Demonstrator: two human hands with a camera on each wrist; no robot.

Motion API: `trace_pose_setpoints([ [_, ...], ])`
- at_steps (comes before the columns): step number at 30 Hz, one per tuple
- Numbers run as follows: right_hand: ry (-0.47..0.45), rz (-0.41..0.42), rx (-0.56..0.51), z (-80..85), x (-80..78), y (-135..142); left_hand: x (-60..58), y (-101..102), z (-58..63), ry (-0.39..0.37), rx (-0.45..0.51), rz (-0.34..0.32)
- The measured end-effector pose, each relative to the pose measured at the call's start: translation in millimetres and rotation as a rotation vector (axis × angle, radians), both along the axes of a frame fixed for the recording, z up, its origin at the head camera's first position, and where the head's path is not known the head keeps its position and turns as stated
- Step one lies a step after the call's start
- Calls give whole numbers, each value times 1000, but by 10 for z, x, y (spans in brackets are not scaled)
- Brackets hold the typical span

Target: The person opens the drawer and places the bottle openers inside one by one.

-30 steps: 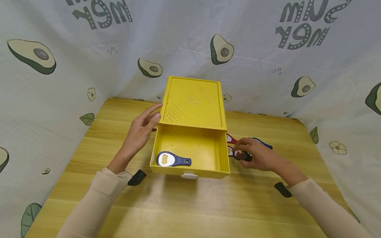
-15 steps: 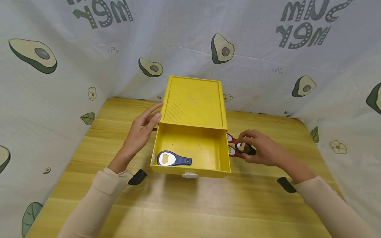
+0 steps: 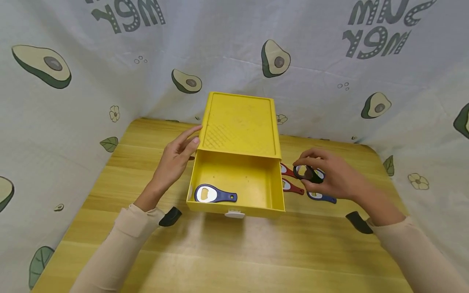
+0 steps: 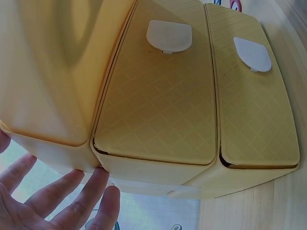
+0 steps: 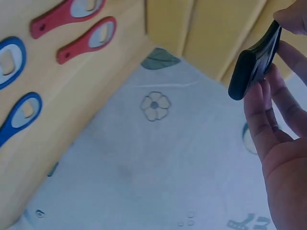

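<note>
My right hand pinches a black bottle opener between thumb and fingers. In the right wrist view the black opener is held above the table. My left hand rests with loosely spread fingers against the left side of a yellow drawer cabinet. Its top drawer is pulled out, and a dark blue bottle opener lies inside at the front left. Two red bottle openers and two blue ones lie on the table to the right of the cabinet.
Below the open drawer, the cabinet has two pushed-in drawers with white handles. It stands on a wooden table. A white cloth with avocado prints hangs behind the table.
My right hand has lifted the black bottle opener and shifted it slightly right, uncovering red and blue openers on the table. My left hand stays against the cabinet.
</note>
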State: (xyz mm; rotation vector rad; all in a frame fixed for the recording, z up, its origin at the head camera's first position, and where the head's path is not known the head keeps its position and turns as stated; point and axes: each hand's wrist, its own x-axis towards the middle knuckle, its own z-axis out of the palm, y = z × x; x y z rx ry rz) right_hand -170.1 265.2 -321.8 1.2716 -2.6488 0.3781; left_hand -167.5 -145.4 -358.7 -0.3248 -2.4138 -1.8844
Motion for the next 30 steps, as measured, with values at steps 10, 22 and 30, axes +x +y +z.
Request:
trace_pose_setpoints([
  [10,28,27,0,199,78,-127,-8,5,-5,-1,2,-2],
  [22,99,84,-31,327,105,-218,-7,-4,-19,2,-3,-1],
  [30,120,105,-40,415,129,-332,-9,-7,-21,3,5,-4],
])
